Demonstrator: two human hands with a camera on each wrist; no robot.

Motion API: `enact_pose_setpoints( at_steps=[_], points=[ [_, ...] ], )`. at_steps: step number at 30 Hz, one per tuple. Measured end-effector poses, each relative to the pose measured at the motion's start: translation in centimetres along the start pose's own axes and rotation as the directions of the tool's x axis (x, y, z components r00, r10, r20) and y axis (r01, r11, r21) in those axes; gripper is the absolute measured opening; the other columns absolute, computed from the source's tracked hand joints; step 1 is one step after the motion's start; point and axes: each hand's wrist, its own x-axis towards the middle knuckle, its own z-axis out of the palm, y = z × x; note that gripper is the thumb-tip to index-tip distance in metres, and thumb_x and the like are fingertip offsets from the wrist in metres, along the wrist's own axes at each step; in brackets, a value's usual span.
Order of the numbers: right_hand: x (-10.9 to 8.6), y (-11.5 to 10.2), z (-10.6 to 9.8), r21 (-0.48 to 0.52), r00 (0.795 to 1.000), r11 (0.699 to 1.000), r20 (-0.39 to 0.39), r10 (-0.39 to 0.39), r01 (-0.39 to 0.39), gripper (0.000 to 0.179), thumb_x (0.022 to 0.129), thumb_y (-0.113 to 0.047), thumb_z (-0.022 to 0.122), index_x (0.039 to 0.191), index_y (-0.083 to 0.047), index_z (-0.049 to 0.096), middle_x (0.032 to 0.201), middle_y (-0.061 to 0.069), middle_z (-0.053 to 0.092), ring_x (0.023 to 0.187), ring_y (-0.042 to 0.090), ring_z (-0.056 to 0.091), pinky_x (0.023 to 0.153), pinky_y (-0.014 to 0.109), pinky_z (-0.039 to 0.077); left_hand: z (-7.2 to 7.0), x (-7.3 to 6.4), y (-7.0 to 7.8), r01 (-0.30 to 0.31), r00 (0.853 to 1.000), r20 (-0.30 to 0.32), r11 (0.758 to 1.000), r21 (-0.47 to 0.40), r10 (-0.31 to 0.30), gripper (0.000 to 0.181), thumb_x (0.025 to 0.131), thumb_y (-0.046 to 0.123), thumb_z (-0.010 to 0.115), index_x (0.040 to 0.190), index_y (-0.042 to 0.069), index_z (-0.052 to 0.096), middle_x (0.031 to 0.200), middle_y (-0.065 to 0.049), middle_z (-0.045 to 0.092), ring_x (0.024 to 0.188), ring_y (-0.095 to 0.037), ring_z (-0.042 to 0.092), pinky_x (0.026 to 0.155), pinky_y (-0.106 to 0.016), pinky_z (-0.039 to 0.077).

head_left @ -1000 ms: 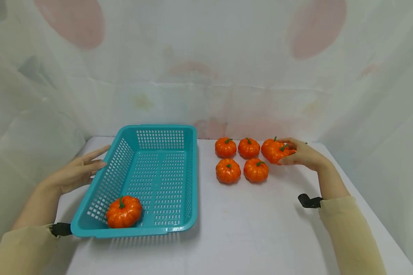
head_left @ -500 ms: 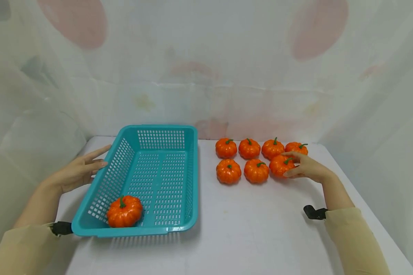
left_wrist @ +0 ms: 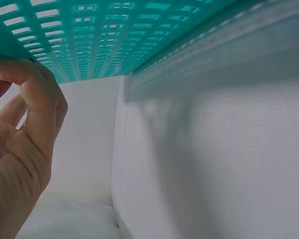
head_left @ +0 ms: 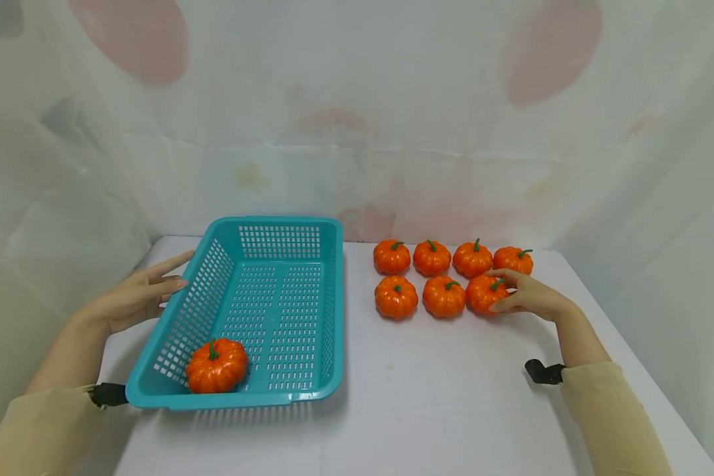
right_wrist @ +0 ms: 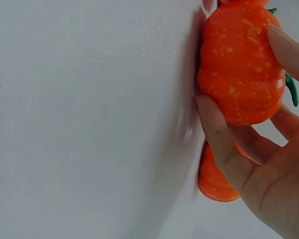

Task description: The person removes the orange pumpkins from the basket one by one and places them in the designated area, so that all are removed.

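Observation:
In the head view my right hand point(head_left: 533, 295) holds a small orange pumpkin point(head_left: 482, 295) with a green stem, at the right end of the front row. The right wrist view shows the thumb on one side of this pumpkin point(right_wrist: 241, 64) and fingertips on the other. On the left, my left hand point(head_left: 132, 299) touches the outer side of a teal plastic basket point(head_left: 337, 311), index finger and thumb reaching its rim. From the left wrist, fingers point(left_wrist: 37, 97) bend up to the basket's rim. One pumpkin point(head_left: 217, 367) sits in the basket's near left corner.
Two more pumpkins point(head_left: 396, 297) stand in the front row, left of the held one. Behind them runs a back row of several pumpkins point(head_left: 432, 258). The white table point(head_left: 428, 396) ends at a patterned cloth point(head_left: 357, 165) hanging behind; pale sheets flank both sides.
My right hand has brought its pumpkin down and toward me, from in front of the back row to the front row's right end. The left hand stays at the basket.

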Motion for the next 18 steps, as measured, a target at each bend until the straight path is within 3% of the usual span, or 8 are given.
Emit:
enact_pose_setpoints(
  at_steps=[7,18],
  points=[
    [0.02,0.16,0.13,0.008,1.0,1.0,0.004,0.002,-0.003,0.085,0.087,-0.018,0.074,0.154,-0.004,0.024,0.149,0.029,0.026,0.127,0.035,0.045,0.093,0.031,0.055,0.0,0.09,0.06,-0.014,1.0,0.009,1.0,-0.017,0.014,0.071,0.105,0.023,0.044,0.16,0.026,0.0,0.126,0.026,0.058,0.109,-0.006,0.065,0.09,-0.041,0.057],
    [0.02,0.22,0.19,0.009,1.0,1.0,-0.004,-0.003,0.003,0.086,0.088,-0.018,0.073,0.155,-0.006,0.022,0.151,0.031,0.024,0.129,0.038,0.043,0.095,0.033,0.055,0.03,0.01,0.02,0.003,1.0,-0.009,1.0,-0.014,-0.003,0.071,0.105,0.025,0.046,0.16,0.028,0.002,0.125,0.026,0.058,0.109,-0.004,0.064,0.093,-0.048,0.056]
  ],
)
